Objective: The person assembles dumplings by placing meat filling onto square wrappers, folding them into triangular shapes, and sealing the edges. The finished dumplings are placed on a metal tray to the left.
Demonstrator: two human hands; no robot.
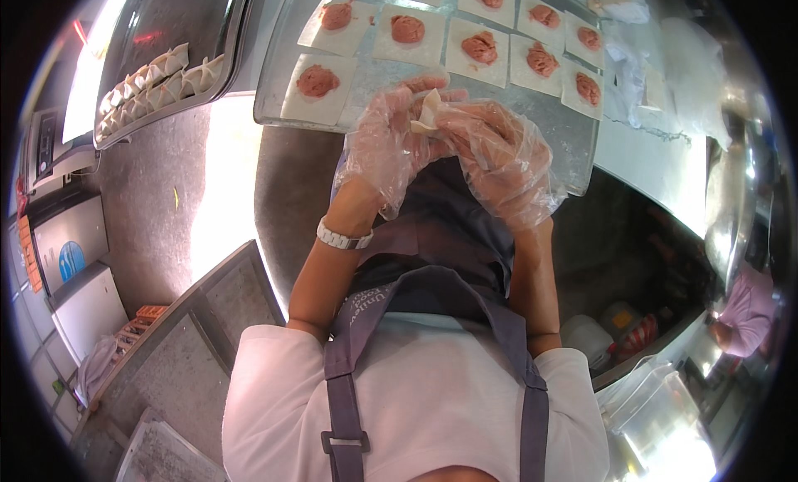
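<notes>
Between my hands is a partly folded dumpling wrapper (427, 113), its pale edges showing at the fingertips; the filling inside is hidden. My left hand (386, 130), in a clear plastic glove, grips it from one side. From the other side my right hand (495, 148), gloved the same way, pinches it. Both hands are over the near edge of a metal tray (399, 86). Flat square wrappers lie on that tray in rows, each bearing a mound of pink minced filling (318, 82). One such mound of filling (480, 47) sits just beyond my fingers.
At the left, a second metal tray (187, 21) holds two rows of folded dumplings (159, 83). Clear plastic bags (692, 77) lie on the right. A wooden-framed panel (193, 332) stands at lower left, plastic containers (589, 342) at lower right. Another person's arm (745, 320) shows at far right.
</notes>
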